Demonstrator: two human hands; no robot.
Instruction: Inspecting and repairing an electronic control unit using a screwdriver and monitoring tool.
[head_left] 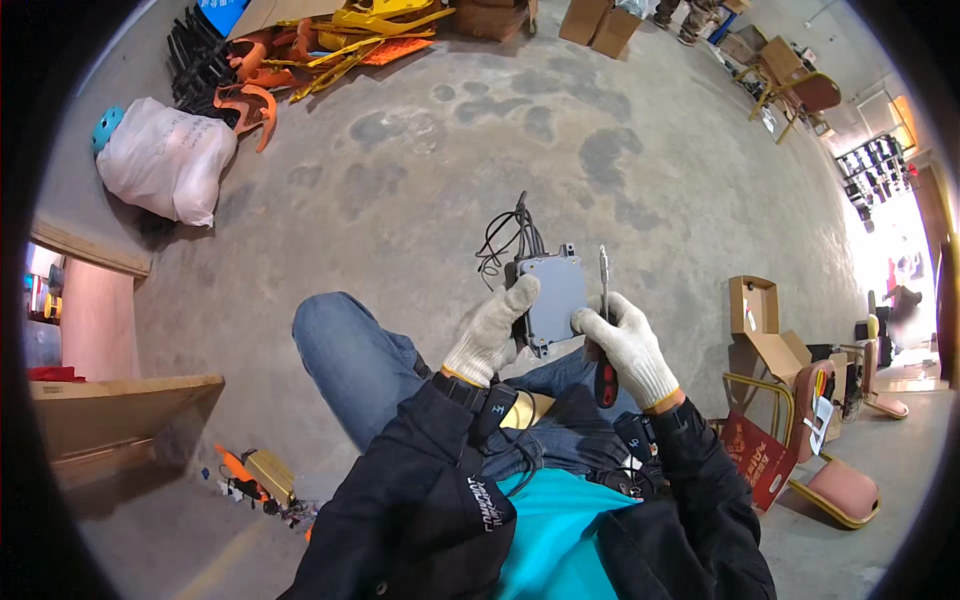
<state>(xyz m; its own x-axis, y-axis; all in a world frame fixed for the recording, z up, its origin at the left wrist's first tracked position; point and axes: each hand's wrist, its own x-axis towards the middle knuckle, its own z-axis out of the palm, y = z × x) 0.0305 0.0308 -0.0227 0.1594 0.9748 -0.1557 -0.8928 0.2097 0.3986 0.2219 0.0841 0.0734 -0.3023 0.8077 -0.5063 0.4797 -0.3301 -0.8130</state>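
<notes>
A flat grey electronics box (556, 297) with mounting tabs at its corners is held above my lap. My left hand (492, 328), in a whitish knit glove, is closed round its left side. Black cables (527, 237) leave the box's far end and curl loosely over the floor. In my gloved right hand (632, 350) is a screwdriver (606, 385) with a red and black handle. Its metal shaft points away from me, beside the box's right edge and apart from it. My right thumb reaches toward that edge; whether it touches cannot be made out.
An opened cardboard box (755, 306), a red carton (752, 462) and pink-seated chairs (842, 490) stand at the right. A stuffed white sack (168, 160) lies at the far left, near orange and yellow parts (345, 45). A wooden ledge (120, 388) juts in at left.
</notes>
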